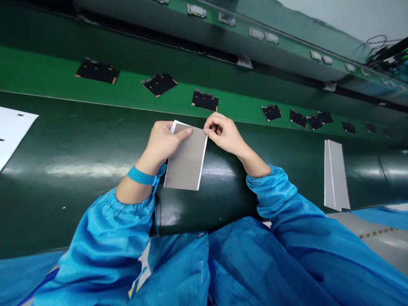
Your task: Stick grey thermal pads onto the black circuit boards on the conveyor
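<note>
A grey rectangular sheet with a white edge (186, 163) is held up over the dark green work surface, tilted towards me. My left hand (164, 142) grips its upper left part, thumb flat on the grey face and the fingers hidden behind. At the top right corner, my right hand (223, 132) pinches the sheet's edge between thumb and forefinger, the other fingers curled. A blue strap (142, 175) circles my left wrist, its cord hanging down. Just beyond my hands, a black flat board (205, 100) lies on the green strip.
Several more black boards, such as one at left (96, 71), lie along the bright green strip (236, 114). Grey-white sheets (336, 174) lie at the right. A white sheet (14, 131) is at the left edge. Small metallic parts (196, 10) line the upper shelf.
</note>
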{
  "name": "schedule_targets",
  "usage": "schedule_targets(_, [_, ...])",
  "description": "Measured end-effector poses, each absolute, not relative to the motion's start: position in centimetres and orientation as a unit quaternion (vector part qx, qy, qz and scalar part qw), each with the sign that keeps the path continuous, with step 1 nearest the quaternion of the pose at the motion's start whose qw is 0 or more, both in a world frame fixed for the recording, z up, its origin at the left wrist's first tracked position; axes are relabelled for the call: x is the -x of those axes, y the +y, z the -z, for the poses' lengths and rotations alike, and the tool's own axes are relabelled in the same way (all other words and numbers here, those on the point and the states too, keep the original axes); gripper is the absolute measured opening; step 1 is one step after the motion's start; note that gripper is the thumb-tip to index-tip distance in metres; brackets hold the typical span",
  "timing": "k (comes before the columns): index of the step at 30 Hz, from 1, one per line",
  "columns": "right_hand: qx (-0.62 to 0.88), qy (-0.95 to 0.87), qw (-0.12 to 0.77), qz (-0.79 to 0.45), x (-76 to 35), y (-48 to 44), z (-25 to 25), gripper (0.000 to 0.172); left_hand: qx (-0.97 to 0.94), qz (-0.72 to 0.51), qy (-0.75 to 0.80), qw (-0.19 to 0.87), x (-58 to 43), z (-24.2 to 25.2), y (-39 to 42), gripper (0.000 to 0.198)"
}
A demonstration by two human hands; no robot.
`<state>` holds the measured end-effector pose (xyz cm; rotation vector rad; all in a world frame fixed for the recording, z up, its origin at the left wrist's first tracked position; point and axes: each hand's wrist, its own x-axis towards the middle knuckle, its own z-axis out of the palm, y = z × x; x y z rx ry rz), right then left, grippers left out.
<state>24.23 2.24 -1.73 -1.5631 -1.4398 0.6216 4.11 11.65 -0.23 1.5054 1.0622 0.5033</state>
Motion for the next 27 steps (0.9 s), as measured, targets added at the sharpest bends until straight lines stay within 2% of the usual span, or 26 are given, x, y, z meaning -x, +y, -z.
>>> schedule_targets(3, [0.622,-0.567,0.485,-0.239,-23.7,2.1,2.0,0.012,-0.644,-0.213,0.458,0.575,-4.1,0.1,11.6,0.032])
schedule_targets(7, [0.628,-0.500,0.512,-0.305,-23.5,2.4,2.6,0.014,-0.645,-0.212,0.469,0.565,-4.0,-0.2,11.5,0.029])
schedule_targets(11, [0.630,-0.450,0.539,-0.332,-23.8,2.7,2.3,0.025,-0.648,-0.196,0.462,0.573,-4.0,-0.1,11.4,0.029])
schedule_targets(14, [0.627,-0.452,0.530,-0.349,-24.0,2.7,2.0,0.033,-0.650,-0.189,0.460,0.574,-4.0,0.0,11.5,0.030])
schedule_targets(19, [0.596,-0.485,0.510,-0.387,-23.9,2.7,2.3,0.035,-0.657,-0.181,0.461,0.568,-4.0,0.2,11.5,0.031])
schedule_targets(22, [0.612,-0.501,0.490,-0.366,-23.5,2.3,2.3,0.030,-0.662,-0.180,0.460,0.563,-4.1,0.2,11.6,0.032])
schedule_targets(27, [0.658,-0.542,0.457,-0.253,-23.1,1.2,1.7,0.024,-0.657,-0.182,0.462,0.567,-4.1,0.3,11.6,0.030])
